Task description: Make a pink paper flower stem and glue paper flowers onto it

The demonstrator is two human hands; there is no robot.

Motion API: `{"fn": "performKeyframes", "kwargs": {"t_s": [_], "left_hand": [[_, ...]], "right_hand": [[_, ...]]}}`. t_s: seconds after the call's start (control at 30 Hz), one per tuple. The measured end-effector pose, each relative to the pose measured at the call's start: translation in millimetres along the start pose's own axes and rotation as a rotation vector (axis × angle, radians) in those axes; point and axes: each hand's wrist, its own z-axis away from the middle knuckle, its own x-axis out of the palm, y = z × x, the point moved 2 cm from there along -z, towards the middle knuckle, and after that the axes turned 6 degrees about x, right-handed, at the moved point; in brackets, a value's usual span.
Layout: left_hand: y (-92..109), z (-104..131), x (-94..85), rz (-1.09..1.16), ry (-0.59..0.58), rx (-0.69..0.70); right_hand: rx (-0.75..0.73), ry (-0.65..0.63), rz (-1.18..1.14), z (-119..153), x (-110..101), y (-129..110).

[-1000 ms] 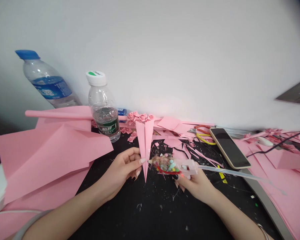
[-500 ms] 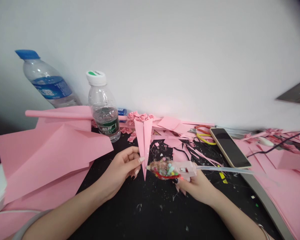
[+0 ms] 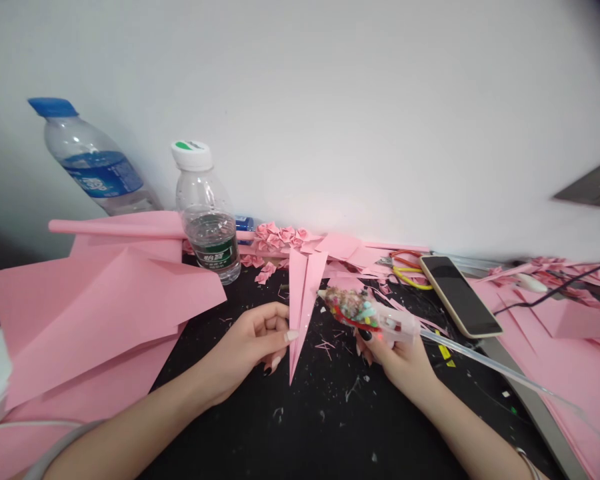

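Between thumb and fingers, my left hand pinches a folded pink paper, a narrow wedge with its point toward me and a slit down its middle. My right hand is closed round the handle of a hot glue gun, whose front is crusted with fuzz and coloured bits. The gun's nozzle is at the right edge of the paper, near its upper part; whether it touches I cannot tell. A long clear glue stick trails from the gun's rear. Small pink paper roses lie behind the wedge.
Large pink sheets cover the left side, beside a clear bottle and a blue-capped bottle. A phone, yellow-handled scissors and more pink paper are on the right. Scraps litter the black table; a wall stands behind.
The folded paper has tilted, its wide end swinging right and its point coming nearer to me. The glue gun has moved up and to the right, its nozzle now higher along the paper's edge.
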Motion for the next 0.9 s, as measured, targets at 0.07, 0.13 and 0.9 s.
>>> {"fn": "performKeyframes", "kwargs": {"t_s": [0.07,0.13,0.9], "left_hand": [[1,1,0.9,0.031,-0.022,-0.004],[2,2,1.5,0.067,-0.041,-0.011],[4,5,1.9,0.159,-0.102,-0.055]], "right_hand": [[-0.01,0.035,-0.003,0,-1,-1],[-0.021,0.064,-0.008,0,-2,-2],[0.05,0.25,0.123,-5,-12,-3]]}}
